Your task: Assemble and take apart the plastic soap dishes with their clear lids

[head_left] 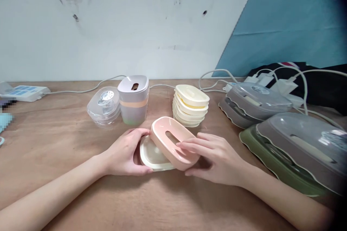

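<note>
My right hand [214, 157] grips a pink oval dish [173, 146] with a slot in its top, holding it tilted over a cream oval tray [151, 157] that lies on the wooden table [67, 140]. My left hand [124, 153] curls round the left edge of the cream tray, fingertips touching the pink dish's rim. Behind them stands a stack of cream trays [191, 105].
A stack of lilac, peach and green dishes [133, 98] stands at the back, with clear lids [104, 105] to its left. Two grey lidded trays [255, 103] [298, 148] fill the right side. White cables and chargers [271, 79] lie behind them. A power strip [23, 92] sits far left.
</note>
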{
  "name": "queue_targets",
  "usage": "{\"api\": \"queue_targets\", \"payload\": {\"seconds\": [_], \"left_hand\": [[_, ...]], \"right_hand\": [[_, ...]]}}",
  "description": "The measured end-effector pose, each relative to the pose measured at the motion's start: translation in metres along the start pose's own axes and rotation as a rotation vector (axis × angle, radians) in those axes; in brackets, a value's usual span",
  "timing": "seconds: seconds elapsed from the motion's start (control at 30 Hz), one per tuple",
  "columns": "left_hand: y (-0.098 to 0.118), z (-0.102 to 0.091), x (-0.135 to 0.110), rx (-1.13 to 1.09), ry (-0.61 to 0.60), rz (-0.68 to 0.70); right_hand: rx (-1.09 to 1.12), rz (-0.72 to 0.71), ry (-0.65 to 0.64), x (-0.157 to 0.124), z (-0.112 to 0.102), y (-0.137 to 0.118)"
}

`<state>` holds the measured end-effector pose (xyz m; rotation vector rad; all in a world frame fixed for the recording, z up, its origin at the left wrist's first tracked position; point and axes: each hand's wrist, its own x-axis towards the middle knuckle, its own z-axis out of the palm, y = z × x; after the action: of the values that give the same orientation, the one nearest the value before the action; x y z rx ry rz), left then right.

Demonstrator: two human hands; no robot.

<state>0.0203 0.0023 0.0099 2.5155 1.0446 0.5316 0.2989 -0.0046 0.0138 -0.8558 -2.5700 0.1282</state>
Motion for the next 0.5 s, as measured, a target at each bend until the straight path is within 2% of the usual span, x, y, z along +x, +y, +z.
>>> {"api": "queue_targets", "payload": {"seconds": [0.2,0.37,0.5], "left_hand": [[-0.002,0.001,0.000,-0.010,0.001,0.009],[-0.004,0.002,0.000,-0.033,0.010,0.018],[-0.004,0.002,0.000,-0.082,0.021,0.055]], "right_hand": [[0.003,0.106,0.124,0.000,0.007,-0.008],[0.189,0.272,0.056,-0.001,0.017,-0.016],[0.260,0.269,0.049,-0.002,0.022,-0.020]]}}
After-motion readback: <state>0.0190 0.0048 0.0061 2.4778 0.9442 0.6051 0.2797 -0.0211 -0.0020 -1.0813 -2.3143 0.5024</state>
